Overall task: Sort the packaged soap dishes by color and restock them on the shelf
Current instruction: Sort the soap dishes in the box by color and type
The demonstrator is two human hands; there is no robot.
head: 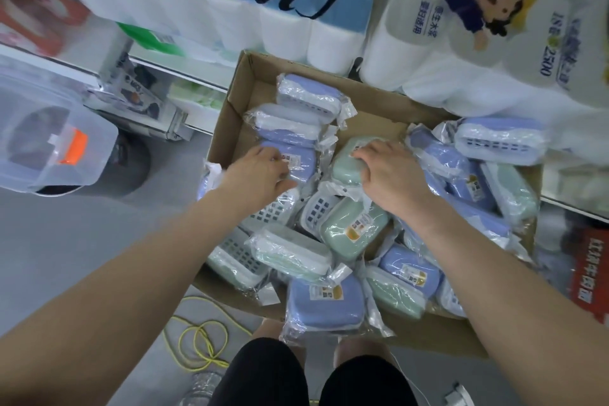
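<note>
Grey shop floor point(82, 241) beneath low shelving; large packs of toilet roll point(230, 10) stand behind an open cardboard box point(227, 109) that sits on the floor in front of the person's knees. The box holds the packaged soap dishes, each in clear film, blue and green mixed together. Three blue ones lie stacked in a row at the far left of the box point(306, 99); a loose heap fills the near and right portions.

Left hand point(260, 171): fingers curled over a blue soap dish point(296, 158) at the near end of that row, gripping it.

Right hand point(385, 175): fingers curled down over a green soap dish point(346, 161) at mid-box, gripping it from above. A second green dish point(352, 227) lies just below it, label up.

To the left, a clear plastic storage bin point(49, 142) with an orange latch. A yellow cord point(197, 339) lies coiled on the floor near the knees.
</note>
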